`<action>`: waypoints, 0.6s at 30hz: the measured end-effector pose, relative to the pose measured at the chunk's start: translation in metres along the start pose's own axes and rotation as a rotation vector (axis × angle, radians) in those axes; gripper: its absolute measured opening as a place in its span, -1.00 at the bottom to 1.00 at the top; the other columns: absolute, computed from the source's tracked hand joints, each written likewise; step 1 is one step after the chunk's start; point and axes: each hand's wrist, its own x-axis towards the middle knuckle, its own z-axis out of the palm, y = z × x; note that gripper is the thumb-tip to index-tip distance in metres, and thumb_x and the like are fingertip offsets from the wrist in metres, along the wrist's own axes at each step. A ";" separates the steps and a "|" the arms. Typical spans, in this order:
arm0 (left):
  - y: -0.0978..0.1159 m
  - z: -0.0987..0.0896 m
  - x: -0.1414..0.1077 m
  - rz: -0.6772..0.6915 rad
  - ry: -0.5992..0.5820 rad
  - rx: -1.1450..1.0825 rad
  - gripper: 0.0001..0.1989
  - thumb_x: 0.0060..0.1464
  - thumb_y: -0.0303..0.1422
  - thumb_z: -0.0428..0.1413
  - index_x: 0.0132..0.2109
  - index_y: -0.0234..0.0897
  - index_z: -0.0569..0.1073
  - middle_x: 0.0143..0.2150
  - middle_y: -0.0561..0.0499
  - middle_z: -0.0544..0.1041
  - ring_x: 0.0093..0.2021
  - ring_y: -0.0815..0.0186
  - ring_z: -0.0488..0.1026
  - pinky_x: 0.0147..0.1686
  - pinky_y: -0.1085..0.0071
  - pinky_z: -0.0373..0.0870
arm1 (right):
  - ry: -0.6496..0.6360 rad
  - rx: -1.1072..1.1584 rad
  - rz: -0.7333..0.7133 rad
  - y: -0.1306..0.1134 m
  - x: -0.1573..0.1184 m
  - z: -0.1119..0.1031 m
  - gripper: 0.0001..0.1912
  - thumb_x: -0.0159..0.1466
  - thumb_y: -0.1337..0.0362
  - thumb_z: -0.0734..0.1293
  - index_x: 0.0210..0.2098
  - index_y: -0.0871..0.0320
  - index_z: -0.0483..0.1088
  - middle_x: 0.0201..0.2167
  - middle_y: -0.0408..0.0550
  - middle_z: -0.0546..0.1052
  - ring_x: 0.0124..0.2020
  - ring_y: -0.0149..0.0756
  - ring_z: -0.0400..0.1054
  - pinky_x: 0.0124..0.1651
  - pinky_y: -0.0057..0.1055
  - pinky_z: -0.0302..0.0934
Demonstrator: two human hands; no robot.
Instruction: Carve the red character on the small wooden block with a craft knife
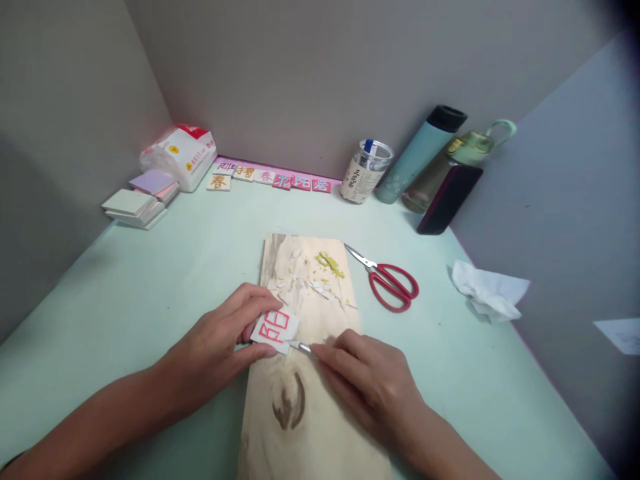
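A small white tile (276, 329) with a red character lies over a wooden board (320, 413). My left hand (227, 333) grips the tile by its left side, thumb at the bottom edge and fingers at the top. In my right hand (373, 377) is a thin metal carving knife (304, 348), held like a pen, its tip at the tile's lower right edge. White and yellow-green shavings (330, 264) are scattered on the upper part of the board.
Red-handled scissors (393, 287) lie right of the board, with crumpled tissue (487, 290) beyond. Along the back stand character tiles (302, 183), a jar (364, 175), a blue bottle (420, 157), a green bottle (435, 173) and a phone (450, 200). Blank tiles (133, 203) and a tissue pack (183, 157) sit back left.
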 end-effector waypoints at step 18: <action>0.002 0.000 -0.001 -0.003 0.005 0.010 -0.71 0.23 -0.33 0.12 0.09 -0.04 0.38 0.04 0.04 0.39 -0.13 0.28 0.44 -0.15 0.41 0.42 | 0.058 -0.096 -0.004 -0.006 0.002 0.008 -0.78 0.42 0.40 0.21 -0.01 0.17 0.43 -0.41 -0.08 0.46 -0.47 -0.37 0.27 -0.42 -0.42 0.11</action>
